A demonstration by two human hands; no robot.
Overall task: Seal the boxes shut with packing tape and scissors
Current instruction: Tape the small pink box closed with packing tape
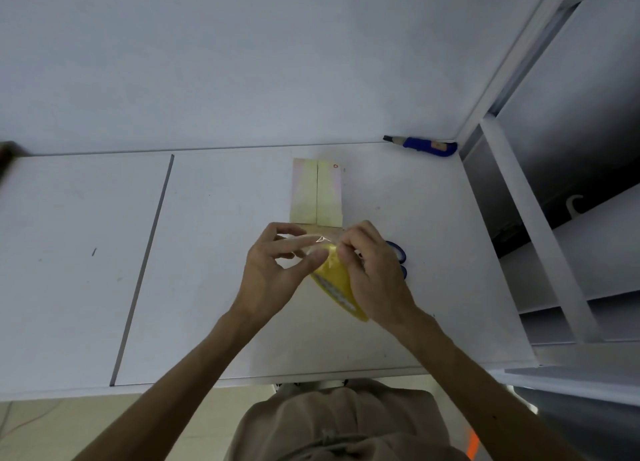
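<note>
- Both hands are up over the white table (221,287), working right in the middle of the view.
- The right hand (375,277) has the yellow tape roll (336,284). Its fingers are curled over the roll's top edge and the palm covers the roll's 3 o'clock side.
- The left hand (273,270) meets it from 9 o'clock. Thumb and forefinger are pressed together, pinching the clear tape end (322,240) just off the roll. The other fingers arch loosely above, slightly spread.
- The strip between the two hands is short and catches a glint of light.
- The box (317,190) is flat on the table at 12 o'clock from the hands. Its two pale flaps are folded shut and meet at a centre seam, and its near edge sits just behind the fingertips.
- The scissors (398,252) lie on the table at 3 o'clock of the right hand. Only the blue handle loops peek out and the blades are hidden.
- At 1 o'clock, a blue utility knife (427,145) lies against the wall in the table's back corner, well apart from the box.
- A white shelf frame (540,232) stands along the table's 3 o'clock edge.
</note>
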